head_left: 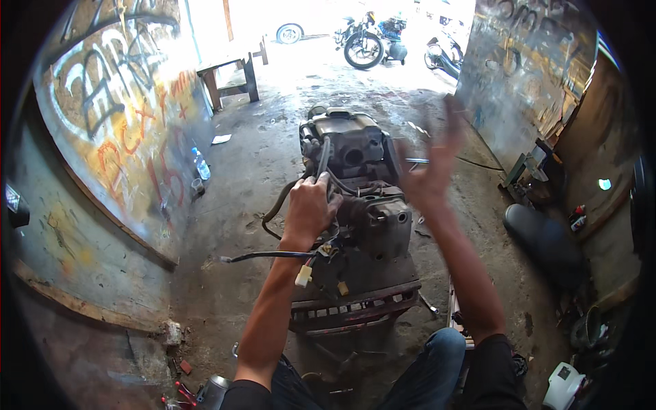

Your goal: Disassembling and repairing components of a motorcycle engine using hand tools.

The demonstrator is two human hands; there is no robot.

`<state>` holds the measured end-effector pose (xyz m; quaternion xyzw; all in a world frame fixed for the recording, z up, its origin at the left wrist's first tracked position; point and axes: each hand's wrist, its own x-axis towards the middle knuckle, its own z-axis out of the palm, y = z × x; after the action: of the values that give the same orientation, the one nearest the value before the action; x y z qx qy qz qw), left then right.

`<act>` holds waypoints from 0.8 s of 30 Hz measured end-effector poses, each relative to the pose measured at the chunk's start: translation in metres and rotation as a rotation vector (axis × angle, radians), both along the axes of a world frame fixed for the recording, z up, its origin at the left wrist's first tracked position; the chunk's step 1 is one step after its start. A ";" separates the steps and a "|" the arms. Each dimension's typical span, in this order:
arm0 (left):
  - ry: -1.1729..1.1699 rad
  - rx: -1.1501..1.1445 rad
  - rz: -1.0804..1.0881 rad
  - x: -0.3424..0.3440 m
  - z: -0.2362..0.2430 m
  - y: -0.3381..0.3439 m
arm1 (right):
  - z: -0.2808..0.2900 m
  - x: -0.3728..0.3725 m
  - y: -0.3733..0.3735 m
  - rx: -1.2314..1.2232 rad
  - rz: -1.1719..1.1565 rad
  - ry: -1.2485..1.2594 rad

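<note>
A grimy, dark motorcycle body section (383, 236) with boxy black parts stands on the floor before my knees. My left hand (309, 213) is closed at its left side, fingers curled over a grey tube (325, 156) that runs away from me; the palm side is hidden. Beneath that wrist, a black-sleeved cable (270, 255) sticks out to the left, and a white plug connector (303, 276) hangs from wires. My right hand (432, 167), smeared by motion, is raised beside the right side of the section, fingers spread and nothing seen in them.
A black motorcycle seat (543, 239) lies at the right, with a white plastic part (564, 385) nearer me. Along the left wall are a plastic bottle (200, 162) and a wooden bench (231, 78). Beyond the bright doorway stands a parked motorcycle (369, 44).
</note>
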<state>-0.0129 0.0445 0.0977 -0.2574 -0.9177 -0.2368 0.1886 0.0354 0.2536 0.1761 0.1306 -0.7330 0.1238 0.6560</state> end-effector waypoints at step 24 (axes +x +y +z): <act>-0.045 0.059 -0.045 -0.004 -0.001 -0.003 | -0.006 0.020 0.022 0.052 0.428 -1.150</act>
<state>-0.0165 0.0412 0.0971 -0.2669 -0.9082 -0.2739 0.1699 0.0556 0.2756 0.1705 0.2030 -0.9297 0.2857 0.1128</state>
